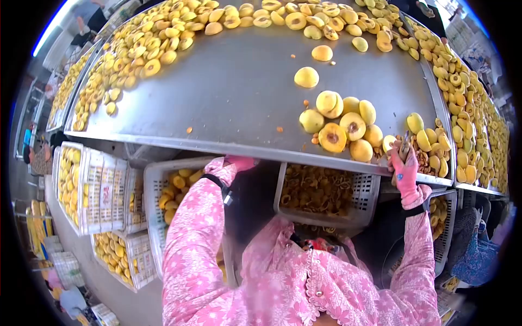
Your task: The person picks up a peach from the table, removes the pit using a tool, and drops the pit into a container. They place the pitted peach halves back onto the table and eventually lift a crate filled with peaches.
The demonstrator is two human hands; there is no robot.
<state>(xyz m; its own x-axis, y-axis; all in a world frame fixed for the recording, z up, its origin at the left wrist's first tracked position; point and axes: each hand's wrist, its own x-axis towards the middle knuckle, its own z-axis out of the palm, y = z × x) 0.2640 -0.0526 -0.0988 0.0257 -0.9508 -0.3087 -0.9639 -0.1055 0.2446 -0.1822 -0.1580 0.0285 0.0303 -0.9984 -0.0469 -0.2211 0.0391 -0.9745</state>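
Observation:
My right hand (405,169), in a pink glove, is closed around a small hand tool (406,139) with a narrow metal end; its exact kind is hard to make out. That hand is at the table's front edge, beside a halved yellow peach (389,143). Left of it lies a cluster of peaches, among them a cut half (332,137) with a brown hollow and another open half (352,126). My left hand (240,162), also gloved in pink, is at the underside of the table's front edge, its fingers hidden there.
The metal table (234,87) carries heaps of peach halves (147,43) along its far and left sides. Under its edge stand a crate of brown scraps (375,193) and a crate of peaches (154,195). Stacked crates (103,190) are on the left; a person's blue clothing (476,258) shows at right.

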